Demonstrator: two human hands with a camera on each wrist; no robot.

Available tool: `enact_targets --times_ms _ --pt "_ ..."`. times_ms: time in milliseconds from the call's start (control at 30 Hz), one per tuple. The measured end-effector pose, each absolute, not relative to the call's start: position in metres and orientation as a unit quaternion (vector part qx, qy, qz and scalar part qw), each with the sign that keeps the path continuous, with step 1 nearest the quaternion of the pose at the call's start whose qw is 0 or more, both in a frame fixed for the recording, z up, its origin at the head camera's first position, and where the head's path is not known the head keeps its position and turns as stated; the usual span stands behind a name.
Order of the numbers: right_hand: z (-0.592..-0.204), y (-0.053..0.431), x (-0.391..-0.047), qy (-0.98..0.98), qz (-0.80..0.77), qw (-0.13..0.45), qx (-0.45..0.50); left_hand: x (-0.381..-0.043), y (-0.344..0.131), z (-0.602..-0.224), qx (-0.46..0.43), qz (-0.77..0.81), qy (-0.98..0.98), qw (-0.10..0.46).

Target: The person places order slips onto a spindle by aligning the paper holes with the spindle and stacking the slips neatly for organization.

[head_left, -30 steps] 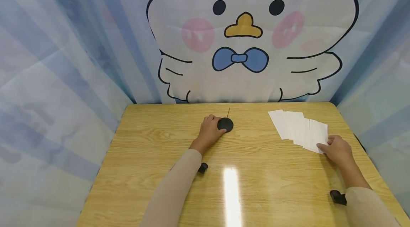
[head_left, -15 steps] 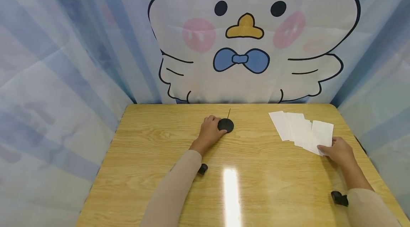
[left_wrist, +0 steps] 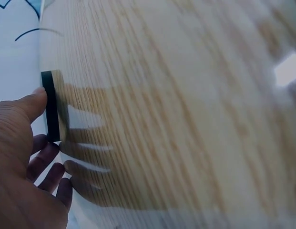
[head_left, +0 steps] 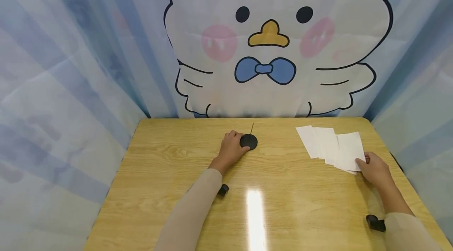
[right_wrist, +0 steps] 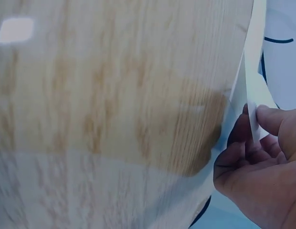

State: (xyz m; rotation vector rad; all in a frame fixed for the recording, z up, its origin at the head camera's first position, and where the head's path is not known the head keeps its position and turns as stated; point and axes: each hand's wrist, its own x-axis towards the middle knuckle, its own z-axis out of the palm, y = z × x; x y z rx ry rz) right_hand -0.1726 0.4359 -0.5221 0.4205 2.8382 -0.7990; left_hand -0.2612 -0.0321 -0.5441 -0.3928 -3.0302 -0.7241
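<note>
Blue-striped curtains with a cartoon duck (head_left: 269, 46) back the wooden desk (head_left: 170, 188) you work at. Your left hand (head_left: 231, 149) rests at the black round base (head_left: 249, 141) of a spike holder, thumb and fingers pressed against its rim, steadying it; the thin needle (head_left: 252, 128) stands upright and bare. Your right hand (head_left: 375, 169) pinches the near edge of the top white paper slip (head_left: 348, 150), lifted slightly off the fanned slips (head_left: 318, 143) lying at the desk's far right, well apart from the base. By my judgement you are at the start: one slip is in your grasp, none is on the needle, and all the fanned slips remain.
</note>
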Motion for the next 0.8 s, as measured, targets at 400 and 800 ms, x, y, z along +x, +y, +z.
enact_targets --times_ms 400,800 --pt "-0.510 0.439 -0.167 0.947 -0.289 0.054 0.130 -0.256 -0.028 -0.551 -0.122 -0.235 -0.964 0.008" --pt "-0.494 0.419 -0.171 0.951 -0.295 0.004 0.097 -0.258 -0.031 -0.550 -0.130 -0.223 -0.966 0.009"
